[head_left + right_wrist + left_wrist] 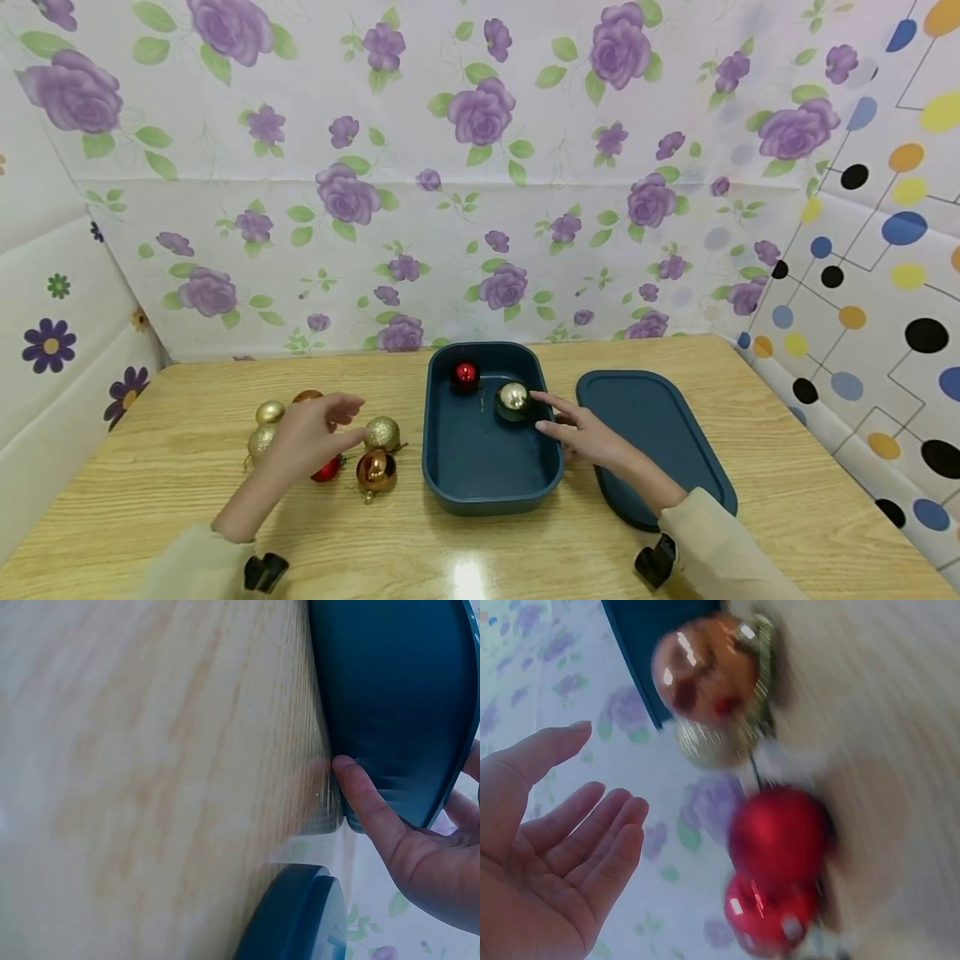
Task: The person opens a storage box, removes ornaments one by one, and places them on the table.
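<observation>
My left hand [308, 431], fingers loosely bent, hovers above a cluster of Christmas baubles and holds nothing. Beside it are a glittery gold bauble [383, 433], a shiny copper bauble [376, 471] and a partly covered red bauble [326, 471]. Two red baubles, one matte [778, 831] and one glossy [769, 915], show in the left wrist view. My right hand [583, 432] is at the right wall of a dark blue box [491, 506]. Its upper fingertips reach over the rim beside a shiny gold bauble [513, 401]; another finger touches the outer wall in the right wrist view.
A shiny red bauble [465, 376] sits in the box's far left corner. The matching blue lid [648, 433] lies flat right of the box, under my right forearm. More gold baubles [270, 412] lie left of my left hand. Patterned cloth [480, 250] closes off the table's back and sides.
</observation>
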`<state>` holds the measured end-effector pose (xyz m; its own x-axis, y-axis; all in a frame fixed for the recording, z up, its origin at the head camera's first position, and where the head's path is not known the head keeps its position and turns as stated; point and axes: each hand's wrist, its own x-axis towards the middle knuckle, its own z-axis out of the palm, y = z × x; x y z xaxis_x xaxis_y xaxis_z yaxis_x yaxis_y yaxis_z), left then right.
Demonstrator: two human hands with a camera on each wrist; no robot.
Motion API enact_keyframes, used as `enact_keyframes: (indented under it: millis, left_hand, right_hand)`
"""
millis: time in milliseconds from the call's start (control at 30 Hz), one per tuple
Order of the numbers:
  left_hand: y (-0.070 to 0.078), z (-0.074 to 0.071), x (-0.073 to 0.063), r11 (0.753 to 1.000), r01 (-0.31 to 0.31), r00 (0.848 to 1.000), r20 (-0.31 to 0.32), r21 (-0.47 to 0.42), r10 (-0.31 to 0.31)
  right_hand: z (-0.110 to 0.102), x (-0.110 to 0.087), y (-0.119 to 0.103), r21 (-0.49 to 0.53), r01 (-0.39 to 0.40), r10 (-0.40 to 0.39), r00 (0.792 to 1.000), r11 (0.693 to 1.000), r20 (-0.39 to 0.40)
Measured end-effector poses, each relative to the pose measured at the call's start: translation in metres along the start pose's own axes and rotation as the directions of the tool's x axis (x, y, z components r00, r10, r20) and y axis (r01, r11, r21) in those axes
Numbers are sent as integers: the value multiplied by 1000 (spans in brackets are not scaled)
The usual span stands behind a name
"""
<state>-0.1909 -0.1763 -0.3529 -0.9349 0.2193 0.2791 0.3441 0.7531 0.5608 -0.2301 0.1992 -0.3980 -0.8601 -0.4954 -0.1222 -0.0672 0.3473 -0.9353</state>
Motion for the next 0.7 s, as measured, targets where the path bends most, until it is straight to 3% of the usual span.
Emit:
enact_keyframes:
  millis: [300,700]
  left_hand:
    - [28,38,27,989,-57,998,17,-135,60]
    - [65,85,55,979,-135,989,34,-152,142]
  right_hand:
    - [0,0,0,-10,-1,1,1000,1000,5]
    - [0,0,0,-21,-3,3,1000,1000,-2]
